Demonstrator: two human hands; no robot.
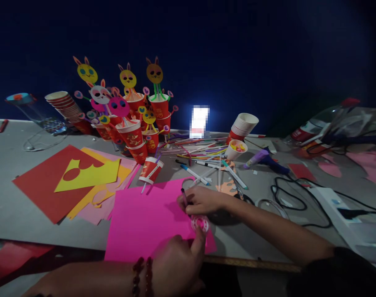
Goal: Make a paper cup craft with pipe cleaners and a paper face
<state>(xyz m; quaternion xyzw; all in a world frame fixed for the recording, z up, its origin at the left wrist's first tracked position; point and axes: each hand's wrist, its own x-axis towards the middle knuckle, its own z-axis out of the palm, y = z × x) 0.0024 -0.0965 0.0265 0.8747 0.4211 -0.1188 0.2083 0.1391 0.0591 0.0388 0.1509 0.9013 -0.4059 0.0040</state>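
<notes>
A sheet of bright pink paper (147, 222) lies at the front of the table under both hands. My right hand (203, 200) is closed round a dark-tipped marker (184, 197), held nearly upright over the paper's right part. Just below it, a small white ring (200, 224), perhaps a tape roll or a tracing ring, lies flat on the paper near its right edge. My left hand (178, 264), with dark red beads at the wrist, presses the ring down with its thumb. Its other fingers are curled and partly hidden near the table edge.
Left lie red card (55, 181) and cut yellow paper (98, 175). Behind stand red paper cups (130, 134) with rabbit figures and a lit, blurred-out screen (198, 121). Markers (234, 175), a glue gun (268, 161), a black cord (277, 198) and a power strip (333, 206) are right.
</notes>
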